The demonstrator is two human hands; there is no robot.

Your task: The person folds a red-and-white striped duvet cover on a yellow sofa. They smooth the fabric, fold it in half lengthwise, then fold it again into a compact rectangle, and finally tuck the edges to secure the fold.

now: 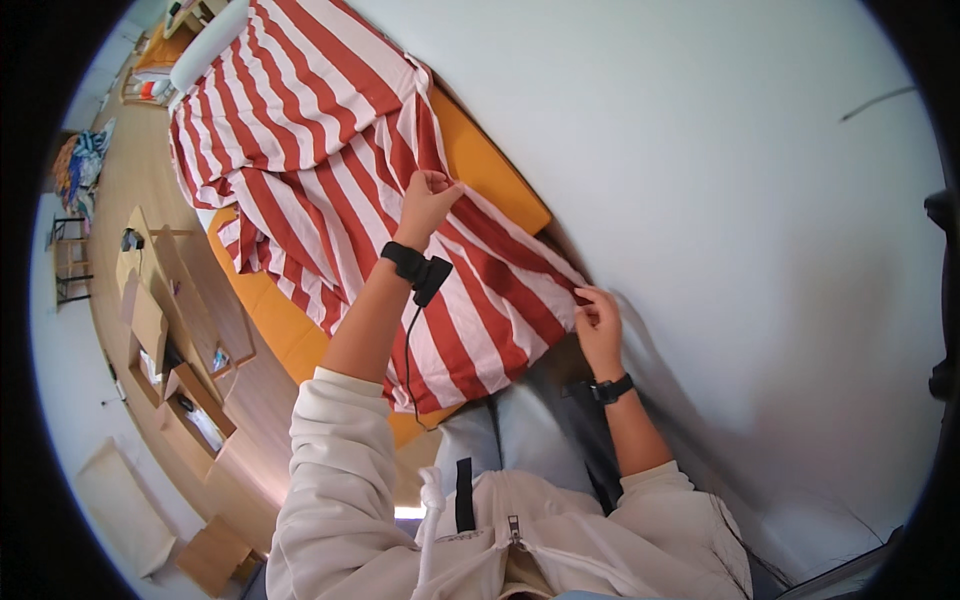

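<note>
A red-and-white striped cloth sheet (480, 330) lies over an orange mattress (487, 161), with its far part spread fairly flat. Its near part is rumpled and folded toward the left side. My left hand (429, 206) pinches the sheet's wall-side edge about midway along. Down at the near right corner, my right hand (600, 326) has the same edge between thumb and fingers. Between both hands the edge runs nearly straight. A black strap with a device (416, 271) circles my left wrist, its cable hanging over the sheet; a black band (613, 389) is on my right wrist.
A white wall (712, 187) runs close along the right side. At the far end is a white bolster (211, 45). Left on the wooden floor (142, 165) stand a low wooden table (169, 277), open cardboard boxes (196, 412) and a clothes pile (84, 169).
</note>
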